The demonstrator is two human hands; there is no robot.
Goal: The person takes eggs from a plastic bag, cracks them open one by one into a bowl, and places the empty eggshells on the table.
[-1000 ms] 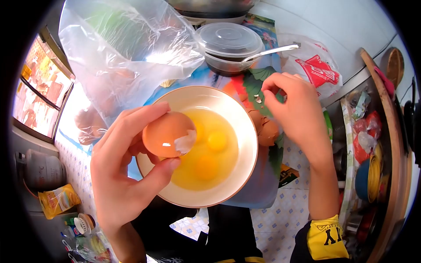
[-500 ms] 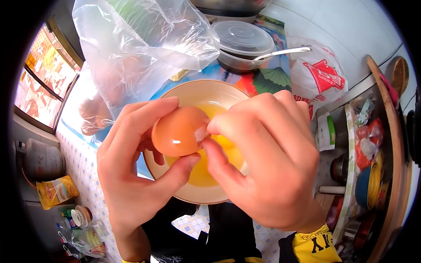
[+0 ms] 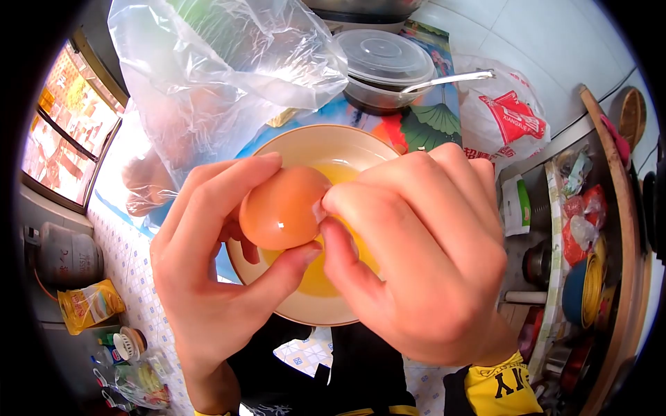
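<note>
A brown egg (image 3: 283,209) is held on its side between the thumb and fingers of my left hand (image 3: 208,267). At its right end the shell is broken, and a pale bit of shell or membrane shows there. My right hand (image 3: 437,267) pinches that broken edge between thumb and forefinger, its other fingers curled. Both hands are above a cream bowl (image 3: 277,310) with a brown rim. Yellow egg liquid (image 3: 316,281) lies in the bowl, partly hidden by the egg and my hands.
Behind the bowl, a clear plastic bag (image 3: 229,83) covers part of the blue patterned tabletop (image 3: 385,128). A lidded plastic tub (image 3: 385,59) stands at the back, with a metal spoon handle (image 3: 458,79) beside it. A red-printed white bag (image 3: 510,114) sits right; shelves (image 3: 555,277) line that side.
My right thumb and forefinger have shifted slightly left and closed tighter over the egg's broken edge, covering more of it. The left hand keeps its hold nearly unchanged.
</note>
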